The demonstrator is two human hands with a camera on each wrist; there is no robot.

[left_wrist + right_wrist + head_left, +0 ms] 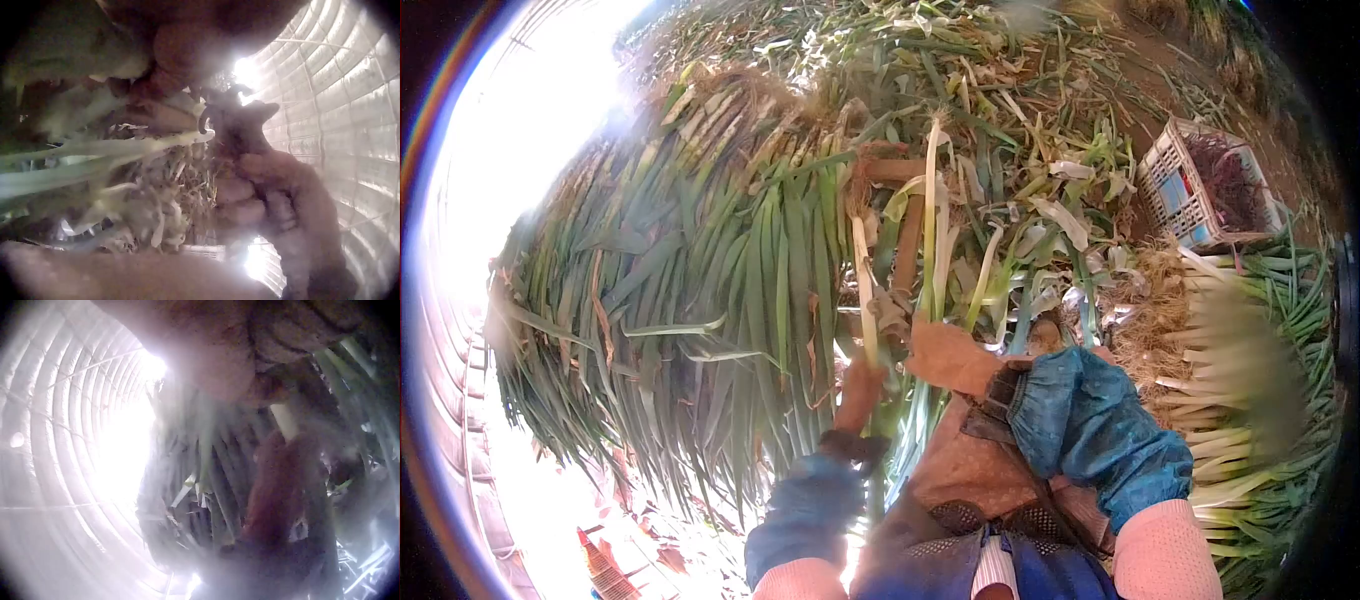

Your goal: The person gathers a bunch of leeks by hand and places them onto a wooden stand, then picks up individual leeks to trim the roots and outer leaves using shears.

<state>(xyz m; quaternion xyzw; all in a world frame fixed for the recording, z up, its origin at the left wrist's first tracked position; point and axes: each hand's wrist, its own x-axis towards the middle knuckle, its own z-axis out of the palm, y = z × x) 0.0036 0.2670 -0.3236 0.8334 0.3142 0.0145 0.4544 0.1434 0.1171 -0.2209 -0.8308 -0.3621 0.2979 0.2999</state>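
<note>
The person's left hand (860,395) is closed around the pale lower part of a leek (865,285), which stands nearly upright in the head view, its root end above the hand. The right hand (950,355) is just beside it, above the lap, with bent fingers; whether it grips anything, I cannot tell. Both forearms wear blue sleeve covers (1090,420). Beyond the hands is a brown wooden frame (908,245), with loose pale stalks (932,225) beside it. A thick heap of green leeks (690,250) lies at the person's left, its leaves hanging toward the person. At the right, a row of cleaned leeks (1215,400) lies with white shanks and roots facing inward. Above that row, a pale plastic crate (1175,200) holds dark reddish strands (1225,175). Leaf scraps (1065,215) cover the ground ahead. Both wrist views are blurred.
</note>
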